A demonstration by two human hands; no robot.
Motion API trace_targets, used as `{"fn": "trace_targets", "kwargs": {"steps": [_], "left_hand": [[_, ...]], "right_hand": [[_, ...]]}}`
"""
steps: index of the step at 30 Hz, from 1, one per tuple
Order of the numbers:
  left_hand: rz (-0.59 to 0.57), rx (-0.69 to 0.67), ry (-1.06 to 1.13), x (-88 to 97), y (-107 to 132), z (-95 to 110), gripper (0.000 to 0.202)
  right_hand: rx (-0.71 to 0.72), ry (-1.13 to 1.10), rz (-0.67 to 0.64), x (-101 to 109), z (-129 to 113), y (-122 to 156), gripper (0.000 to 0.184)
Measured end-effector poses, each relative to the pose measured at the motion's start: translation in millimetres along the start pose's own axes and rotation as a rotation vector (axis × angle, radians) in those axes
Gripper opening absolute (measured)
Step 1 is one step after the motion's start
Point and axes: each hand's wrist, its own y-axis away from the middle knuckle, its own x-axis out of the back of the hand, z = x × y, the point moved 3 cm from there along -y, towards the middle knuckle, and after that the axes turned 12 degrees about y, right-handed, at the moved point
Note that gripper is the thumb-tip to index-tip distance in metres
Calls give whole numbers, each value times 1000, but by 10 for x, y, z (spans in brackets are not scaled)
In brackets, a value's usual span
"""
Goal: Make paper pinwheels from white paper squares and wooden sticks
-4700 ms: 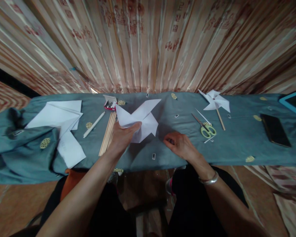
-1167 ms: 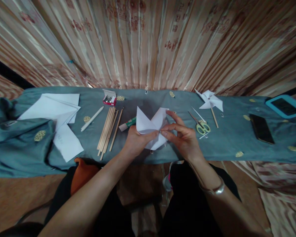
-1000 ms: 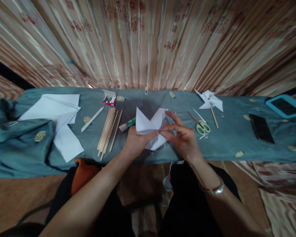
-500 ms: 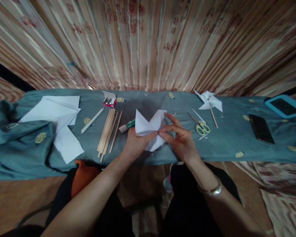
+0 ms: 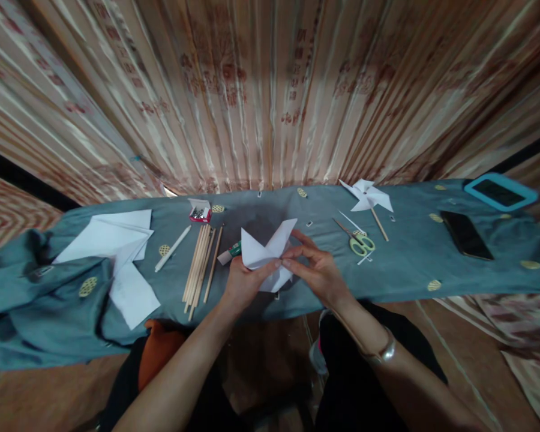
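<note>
Between my hands is a white paper pinwheel (image 5: 263,255), its blades folded in towards the middle. My left hand (image 5: 245,282) is closed on its left side, the thumb pressing near the centre. My right hand (image 5: 317,270) pinches the right side, thumb and fingertips at the centre fold. Whether a small pin sits under the fingertips I cannot tell. Partly behind the pinwheel and my left hand lies a green and white tube (image 5: 229,252). To the left several wooden sticks (image 5: 198,264) lie side by side, with one more stick (image 5: 213,264) close by.
A small red box of pins (image 5: 200,211), a white pen (image 5: 173,249) and paper sheets (image 5: 132,288) lie left. On the right are scissors (image 5: 360,243), a finished pinwheel on a stick (image 5: 366,197), a black phone (image 5: 467,235) and a blue-framed tablet (image 5: 499,189). A grey-green cloth (image 5: 405,270) covers the table.
My view has tilted, so the table sits lower in the picture. Both hands keep hold of the pinwheel, and the fingers of my right hand have drawn in lower along its right side.
</note>
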Motion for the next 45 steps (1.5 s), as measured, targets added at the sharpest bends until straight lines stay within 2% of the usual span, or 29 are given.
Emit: {"fn": "trace_targets", "kwargs": {"steps": [6, 14, 22, 38, 45], "left_hand": [[-35, -2, -4, 7, -11, 3, 32], [15, 11, -15, 28, -12, 8, 32], [2, 29, -5, 33, 3, 24, 30], [-22, 58, -10, 50, 8, -19, 33], [-30, 73, -27, 59, 0, -54, 30]], "right_hand": [[-39, -45, 52, -13, 2, -3, 18], [-92, -78, 104, -32, 46, -24, 49], [-170, -324, 11, -93, 28, -8, 75], [-194, -182, -4, -26, -26, 15, 77], [-227, -271, -51, -43, -55, 13, 77]]}}
